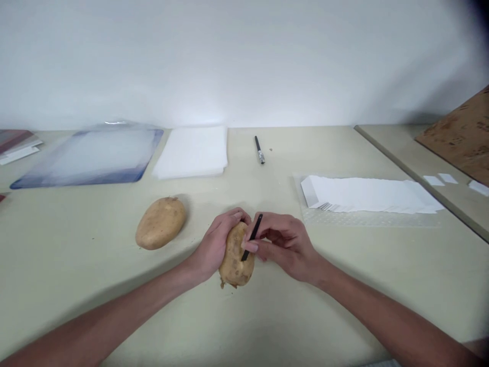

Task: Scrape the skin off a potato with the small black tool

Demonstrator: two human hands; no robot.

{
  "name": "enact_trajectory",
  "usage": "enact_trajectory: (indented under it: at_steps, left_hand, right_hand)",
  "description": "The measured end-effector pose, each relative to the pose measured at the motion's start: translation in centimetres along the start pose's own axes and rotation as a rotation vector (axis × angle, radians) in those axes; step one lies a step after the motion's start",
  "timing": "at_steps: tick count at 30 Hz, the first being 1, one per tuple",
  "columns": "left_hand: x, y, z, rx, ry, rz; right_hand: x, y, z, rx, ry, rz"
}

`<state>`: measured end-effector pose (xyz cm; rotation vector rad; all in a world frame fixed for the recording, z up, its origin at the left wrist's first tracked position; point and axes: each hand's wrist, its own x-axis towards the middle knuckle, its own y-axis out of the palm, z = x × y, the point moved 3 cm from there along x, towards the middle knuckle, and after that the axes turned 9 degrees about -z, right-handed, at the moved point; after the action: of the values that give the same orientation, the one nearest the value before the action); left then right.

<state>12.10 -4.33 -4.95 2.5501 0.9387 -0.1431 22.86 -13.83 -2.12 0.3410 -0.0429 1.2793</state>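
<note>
Toward the desk's [191,326] near edge, room lies between the forearms; along the far edge, the pen [260,150] interrupts the gap between papers [193,152] and cards [370,194].

Plain, pale grey-white wall [244,61], smooth, fills the far side from left to right. Light soft, cool; brightest on the wall near the middle, just above the table line. Source out of view. Broad, faint shadows on the wall at far right.

Pale greenish-cream tabletop [267,331], flat, matt, runs up to the wall's foot. Narrow grey-brown strip [418,181] slants from the wall toward near right; similar pale surface [401,136] beyond it. Mottled brown panel with dark flecks [458,135] at far right, tilted edge, cut off by the frame; material unclear.
</note>
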Motion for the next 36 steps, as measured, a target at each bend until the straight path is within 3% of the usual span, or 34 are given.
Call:
enact_trajectory:
  at_steps: [6, 18, 22, 27, 36]
  left_hand:
    - [0.0, 0.0, 0.1, 0.01, -0.005, 0.022]
    - [0.1, -0.3, 0.0, 0.078, 0.031, -0.015]
    - [0.1, -0.4, 0.1, 0.089, 0.024, -0.014]
    - [0.0, -0.4, 0.0, 0.091, 0.0, -0.011]
    - [0.0, -0.1, 0.0, 0.059, -0.039, 0.013]
  right_hand:
    - [0.1, -0.2, 0.1, 0.024, -0.018, -0.039]
    - [0.0, -0.1, 0.2, -0.109, -0.052, 0.059]
    - [-0.1, -0.2, 0.3, -0.108, -0.076, -0.004]
    - [-0.6, 0.0, 0.4, -0.121, -0.06, 0.129]
    - [0.0, -3.4, 0.6, 0.056, 0.087, 0.01]
